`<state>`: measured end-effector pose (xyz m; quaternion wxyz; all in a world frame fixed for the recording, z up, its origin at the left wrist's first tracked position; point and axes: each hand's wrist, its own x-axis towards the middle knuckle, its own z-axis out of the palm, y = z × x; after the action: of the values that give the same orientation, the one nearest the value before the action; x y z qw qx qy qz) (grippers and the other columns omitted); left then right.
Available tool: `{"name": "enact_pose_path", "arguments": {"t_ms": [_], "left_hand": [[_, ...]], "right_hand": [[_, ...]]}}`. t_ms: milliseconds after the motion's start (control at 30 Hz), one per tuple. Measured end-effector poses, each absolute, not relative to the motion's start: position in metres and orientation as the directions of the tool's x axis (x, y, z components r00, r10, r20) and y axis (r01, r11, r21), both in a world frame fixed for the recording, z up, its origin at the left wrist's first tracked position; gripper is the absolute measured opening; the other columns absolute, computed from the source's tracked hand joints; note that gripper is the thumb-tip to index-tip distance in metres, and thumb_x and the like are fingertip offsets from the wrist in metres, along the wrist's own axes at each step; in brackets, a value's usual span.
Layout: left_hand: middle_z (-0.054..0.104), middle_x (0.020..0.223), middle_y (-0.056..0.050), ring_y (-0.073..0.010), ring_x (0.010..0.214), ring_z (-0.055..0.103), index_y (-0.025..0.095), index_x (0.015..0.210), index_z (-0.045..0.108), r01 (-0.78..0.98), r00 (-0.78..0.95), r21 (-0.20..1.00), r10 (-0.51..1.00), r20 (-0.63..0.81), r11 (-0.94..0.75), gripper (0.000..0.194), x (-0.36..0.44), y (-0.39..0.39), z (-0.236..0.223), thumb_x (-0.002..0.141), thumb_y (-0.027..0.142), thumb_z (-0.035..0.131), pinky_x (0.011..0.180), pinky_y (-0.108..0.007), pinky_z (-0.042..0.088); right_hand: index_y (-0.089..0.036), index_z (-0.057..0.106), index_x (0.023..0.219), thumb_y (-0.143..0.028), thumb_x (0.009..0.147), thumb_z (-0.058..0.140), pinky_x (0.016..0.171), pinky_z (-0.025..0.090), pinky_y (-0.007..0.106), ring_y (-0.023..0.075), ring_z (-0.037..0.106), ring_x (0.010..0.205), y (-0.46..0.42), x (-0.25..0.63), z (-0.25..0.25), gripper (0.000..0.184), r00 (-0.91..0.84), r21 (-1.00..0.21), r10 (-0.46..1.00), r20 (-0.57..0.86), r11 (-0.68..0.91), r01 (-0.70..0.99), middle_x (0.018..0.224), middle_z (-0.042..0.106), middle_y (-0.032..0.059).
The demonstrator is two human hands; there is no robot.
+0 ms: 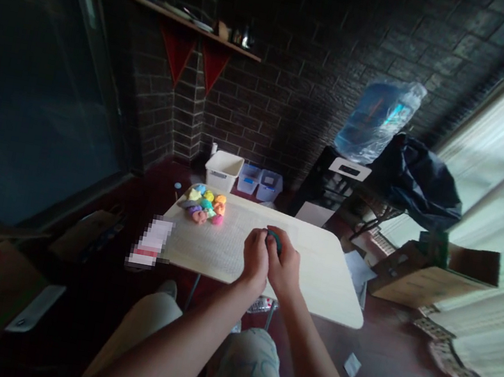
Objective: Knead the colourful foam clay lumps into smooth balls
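Note:
My left hand [256, 255] and my right hand [285, 261] are pressed together above the table [325, 273], fingers curled inward. Between them a dark teal lump of modelling clay [275, 239] shows, mostly at the right hand's fingers; the rest of it is hidden by my hands. To the left, near the table's far corner, lies a cluster of several soft clay lumps [206, 204] in yellow, orange, pink, green, blue and purple. A thin sheet with fine print [227, 246] covers the table's left part, beside and under my hands.
Behind the table stand a white bin [223, 170] and two bluish plastic boxes [257, 183]. A water dispenser [328, 186] with a wrapped bottle is at the back right. An open cardboard box [432, 272] sits on the right. My knees [246, 369] are close to the table's front edge.

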<state>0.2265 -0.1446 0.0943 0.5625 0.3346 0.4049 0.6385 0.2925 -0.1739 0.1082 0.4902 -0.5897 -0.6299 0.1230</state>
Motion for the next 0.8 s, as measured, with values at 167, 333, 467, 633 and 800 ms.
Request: {"name": "enact_pose_path", "arguments": {"t_ms": [167, 333, 467, 633, 800], "left_hand": [[0.063, 0.072, -0.001, -0.0196, 0.073, 0.059, 0.022, 0.070, 0.060, -0.469, -0.163, 0.883, 0.984, -0.066, -0.019, 0.018, 0.192, -0.128, 0.070, 0.085, 0.030, 0.054, 0.071, -0.030, 0.048], [0.063, 0.071, 0.000, -0.0196, 0.072, 0.058, 0.022, 0.070, 0.059, -0.511, -0.193, 0.859, 0.978, -0.083, -0.028, 0.018, 0.164, -0.106, 0.065, 0.085, 0.030, 0.053, 0.068, -0.029, 0.047], [0.065, 0.073, -0.001, -0.0202, 0.073, 0.060, 0.022, 0.073, 0.062, -0.514, -0.218, 0.856, 0.973, -0.076, -0.049, 0.016, 0.161, -0.090, 0.065, 0.085, 0.029, 0.054, 0.070, -0.030, 0.048], [0.065, 0.073, -0.003, -0.0217, 0.074, 0.061, 0.023, 0.073, 0.060, -0.482, -0.229, 0.875, 0.970, -0.081, -0.041, 0.019, 0.180, -0.066, 0.051, 0.089, 0.032, 0.054, 0.071, -0.033, 0.050], [0.062, 0.073, -0.002, -0.0197, 0.072, 0.061, 0.023, 0.075, 0.055, -0.451, -0.169, 0.892, 0.982, -0.086, 0.001, 0.024, 0.199, -0.053, 0.025, 0.094, 0.033, 0.047, 0.068, -0.031, 0.052]], "right_hand": [[-0.019, 0.072, 0.119, -0.036, 0.103, 0.049, 0.077, 0.057, 0.032, 0.0244, 0.077, 0.088, -0.158, 0.259, 0.088, 0.033, 0.164, -0.719, 0.881, 0.444, 0.241, 0.652, 0.098, 0.082, 0.0091], [-0.018, 0.071, 0.121, -0.040, 0.106, 0.047, 0.077, 0.057, 0.031, 0.0234, 0.077, 0.089, -0.133, 0.230, 0.081, 0.036, 0.135, -0.702, 0.881, 0.454, 0.259, 0.664, 0.104, 0.082, 0.0100], [-0.018, 0.073, 0.117, -0.043, 0.106, 0.048, 0.078, 0.058, 0.031, 0.0239, 0.077, 0.092, -0.113, 0.226, 0.080, 0.038, 0.137, -0.715, 0.872, 0.470, 0.285, 0.639, 0.108, 0.082, 0.0111], [-0.017, 0.076, 0.107, -0.041, 0.101, 0.054, 0.081, 0.059, 0.034, 0.0259, 0.077, 0.093, -0.089, 0.240, 0.071, 0.033, 0.167, -0.767, 0.879, 0.448, 0.281, 0.576, 0.105, 0.083, 0.0116], [-0.017, 0.077, 0.110, -0.044, 0.101, 0.056, 0.075, 0.062, 0.034, 0.0267, 0.077, 0.090, -0.067, 0.267, 0.050, 0.035, 0.141, -0.778, 0.912, 0.385, 0.238, 0.582, 0.104, 0.082, 0.0125]]}}
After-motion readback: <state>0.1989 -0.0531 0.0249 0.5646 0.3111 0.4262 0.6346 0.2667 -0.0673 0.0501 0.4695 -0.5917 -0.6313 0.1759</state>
